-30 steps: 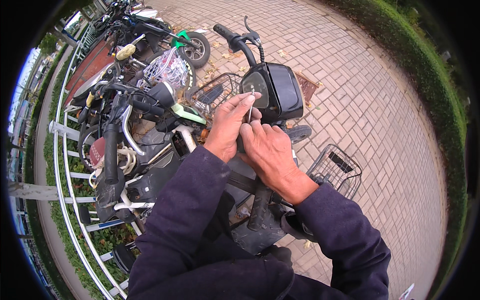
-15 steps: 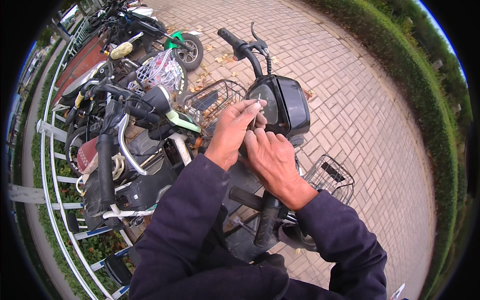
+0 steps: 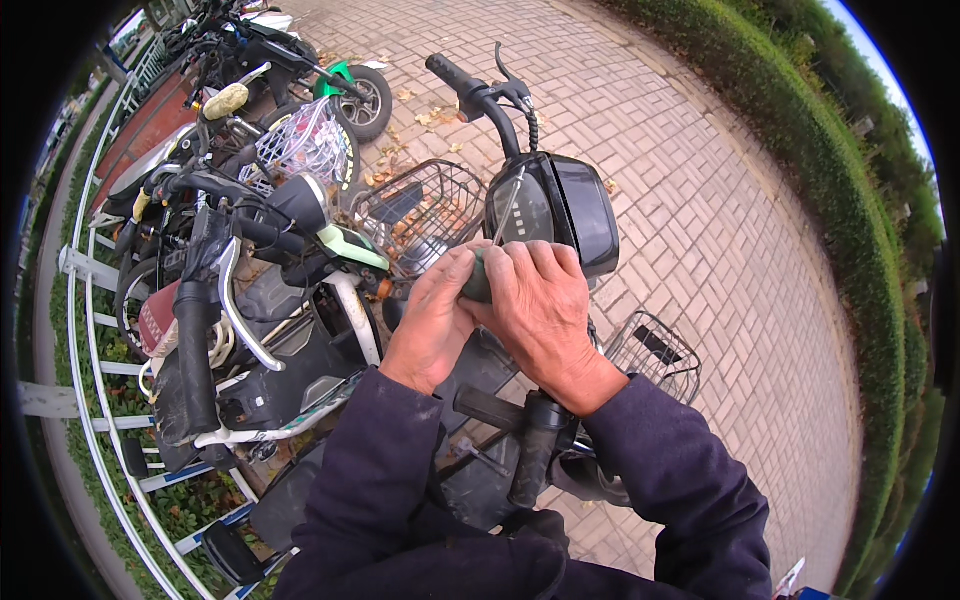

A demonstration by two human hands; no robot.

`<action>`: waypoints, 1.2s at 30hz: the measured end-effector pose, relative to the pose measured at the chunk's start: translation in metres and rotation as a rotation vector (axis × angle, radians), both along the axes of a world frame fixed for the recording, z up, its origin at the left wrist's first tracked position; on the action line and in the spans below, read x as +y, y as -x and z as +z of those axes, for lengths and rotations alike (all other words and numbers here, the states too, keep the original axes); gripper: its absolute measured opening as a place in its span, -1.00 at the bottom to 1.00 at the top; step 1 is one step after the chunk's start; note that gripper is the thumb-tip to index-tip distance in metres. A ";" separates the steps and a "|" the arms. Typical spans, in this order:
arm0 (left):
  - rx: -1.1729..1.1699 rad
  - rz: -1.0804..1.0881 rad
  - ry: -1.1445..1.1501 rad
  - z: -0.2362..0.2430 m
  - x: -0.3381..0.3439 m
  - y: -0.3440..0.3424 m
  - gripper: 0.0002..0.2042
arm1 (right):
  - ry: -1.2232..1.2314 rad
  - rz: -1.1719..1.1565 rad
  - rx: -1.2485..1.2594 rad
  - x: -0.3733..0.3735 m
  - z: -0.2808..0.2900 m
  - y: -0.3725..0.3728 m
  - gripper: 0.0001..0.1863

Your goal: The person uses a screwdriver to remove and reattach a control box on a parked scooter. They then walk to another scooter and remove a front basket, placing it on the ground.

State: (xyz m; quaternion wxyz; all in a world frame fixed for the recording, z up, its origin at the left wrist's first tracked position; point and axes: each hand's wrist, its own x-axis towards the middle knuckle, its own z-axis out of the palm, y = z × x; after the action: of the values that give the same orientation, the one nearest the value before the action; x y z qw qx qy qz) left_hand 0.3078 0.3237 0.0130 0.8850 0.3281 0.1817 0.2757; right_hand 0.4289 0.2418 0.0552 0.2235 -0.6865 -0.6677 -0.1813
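My left hand (image 3: 432, 318) and my right hand (image 3: 540, 320) are together in the middle, both closed on a screwdriver. Its rounded dark green handle (image 3: 477, 280) shows between them, partly hidden by the fingers. From the top of my right hand a thin metal shaft (image 3: 513, 195) points up and away. Behind the shaft is the dark display panel (image 3: 520, 217) of a black electric scooter, whose black handlebar grip (image 3: 450, 72) lies beyond. The scooter's nearer grip (image 3: 538, 445) sits below my right wrist.
A wire basket (image 3: 425, 205) adjoins the scooter's display on the left; another basket (image 3: 655, 355) is to the right. A white and black scooter (image 3: 240, 300) stands close on my left, with more parked bikes beyond. A white railing (image 3: 85, 350) and a hedge (image 3: 800, 150) border the brick pavement.
My left fingers have left the shaft's tip and come down to the green handle beside my right hand. The shaft and handle now show more plainly. The view has shifted slightly.
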 end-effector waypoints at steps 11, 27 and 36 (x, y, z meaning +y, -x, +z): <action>0.157 0.114 -0.175 -0.012 0.050 0.001 -0.69 | -0.132 -0.240 0.271 -0.008 0.033 -0.075 -0.27; 0.328 0.124 -0.425 0.010 0.101 -0.027 -0.68 | 0.100 -0.307 0.702 0.016 -0.003 -0.101 -0.03; 0.339 0.133 -0.463 0.009 0.103 -0.035 -0.70 | 0.059 -0.315 0.631 0.017 -0.005 -0.098 -0.11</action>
State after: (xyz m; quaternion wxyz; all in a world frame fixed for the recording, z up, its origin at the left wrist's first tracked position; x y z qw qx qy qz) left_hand 0.3428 0.4271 0.0222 0.7237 0.5501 0.2804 0.3083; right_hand 0.5269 0.2590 0.0507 0.3680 -0.8094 -0.4568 0.0270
